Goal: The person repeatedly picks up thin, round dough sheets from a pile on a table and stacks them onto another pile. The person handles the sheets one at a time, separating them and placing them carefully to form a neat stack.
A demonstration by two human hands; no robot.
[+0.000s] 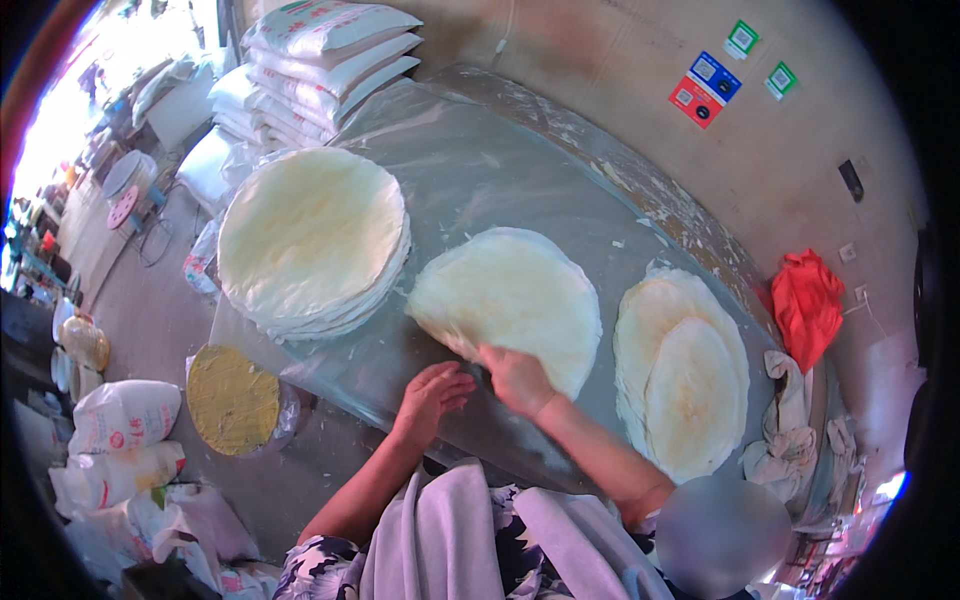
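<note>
A large, pale round flatbread [517, 292] lies before me on a table covered with grey plastic sheeting [480, 172]. My right hand [519, 381] grips its near edge, which looks slightly raised and blurred. Just left of it, my left hand [431, 394] hovers by the table's front edge, fingers loosely bent and holding nothing. A thick stack of round flatbreads [311, 240] rises on the left. To the right is a lower pile of flatbreads [652, 307], with a smaller oval flatbread [697, 397] on top.
White printed sacks [334, 67] are piled at the table's far left end. A round yellow-topped stool or tub [232, 400] stands on the floor, near more bags [124, 420]. Along the wall [600, 67] are a red bag [806, 307] and crumpled cloth [784, 427].
</note>
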